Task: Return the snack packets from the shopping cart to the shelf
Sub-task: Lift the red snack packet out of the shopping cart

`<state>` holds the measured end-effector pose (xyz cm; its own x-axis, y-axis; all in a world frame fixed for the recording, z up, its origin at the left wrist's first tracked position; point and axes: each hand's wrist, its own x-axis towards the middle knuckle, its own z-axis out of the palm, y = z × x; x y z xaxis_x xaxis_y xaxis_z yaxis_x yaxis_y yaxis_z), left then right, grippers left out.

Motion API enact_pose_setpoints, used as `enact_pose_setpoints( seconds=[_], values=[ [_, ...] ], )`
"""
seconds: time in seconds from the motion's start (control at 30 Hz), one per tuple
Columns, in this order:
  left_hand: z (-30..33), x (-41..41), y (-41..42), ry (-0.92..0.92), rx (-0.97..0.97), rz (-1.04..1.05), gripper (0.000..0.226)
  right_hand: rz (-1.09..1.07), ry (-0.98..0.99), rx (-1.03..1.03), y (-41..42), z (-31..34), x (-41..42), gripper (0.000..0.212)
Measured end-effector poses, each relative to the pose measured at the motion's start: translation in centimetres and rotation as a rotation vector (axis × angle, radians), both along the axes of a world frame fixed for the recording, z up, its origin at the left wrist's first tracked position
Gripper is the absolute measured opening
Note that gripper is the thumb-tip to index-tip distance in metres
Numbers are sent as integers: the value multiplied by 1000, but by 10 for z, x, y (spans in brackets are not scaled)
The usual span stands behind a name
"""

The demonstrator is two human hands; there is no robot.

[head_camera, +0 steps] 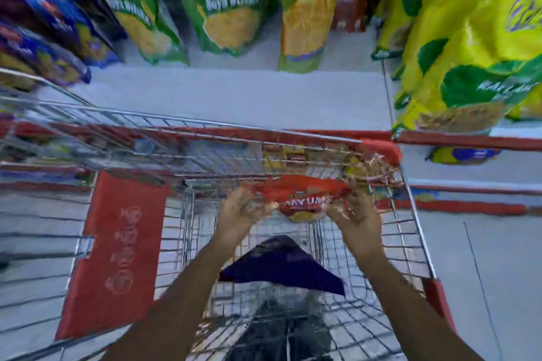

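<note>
I have the red foil snack packet [302, 199] up above the far end of the wire shopping cart [416, 214], held crosswise between both hands. It looks light and soft, a crinkly film pouch with loose contents inside, so I judge it slippery and easy to crush; the flat sealed ends seem the safest places to take hold, not the puffed middle. My left hand [237, 217] is at its left end and my right hand [355, 220] at its right end, each with fingers curled in and clamped on the packet's edge, though motion blur hides exactly how far they wrap.

Below the hands, a dark blue snack packet [281, 265] lies on the cart floor, apart from the red one and not yet handled. A red plastic panel [117, 252] hangs on the cart's left side.

Beyond the cart rim is the white shelf [234, 97], with a bare strip in front of upright green snack bags [225, 6], blue bags [50, 26] to the left and yellow bags [469, 47] to the right.
</note>
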<state>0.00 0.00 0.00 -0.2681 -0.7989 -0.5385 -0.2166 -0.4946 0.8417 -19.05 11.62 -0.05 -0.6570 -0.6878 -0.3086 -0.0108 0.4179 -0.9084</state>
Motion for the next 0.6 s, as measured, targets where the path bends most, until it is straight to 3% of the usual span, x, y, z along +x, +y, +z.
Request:
enact_pose_setpoints(
  seconds=[0.07,0.17,0.23,0.37,0.5,0.6],
  values=[
    [-10,-7,-6,-61,-73,-80,18,-32,-44,-6,-10,-16,-5,35],
    [-26,-16,-13,-54,-77,-59,10,-80,-56,9,-20,-32,-15,11],
    [-20,-20,-13,-7,-98,-84,1,-65,-55,-16,-23,-31,-18,9],
    [7,-23,-17,41,-161,-76,14,-41,-28,-56,-19,-8,-23,7],
    [71,-29,-15,154,-280,-60,7,20,5,-195,-17,55,-26,2],
    [126,-35,-12,211,-404,-50,16,34,45,-308,-19,115,-30,18]
  ],
)
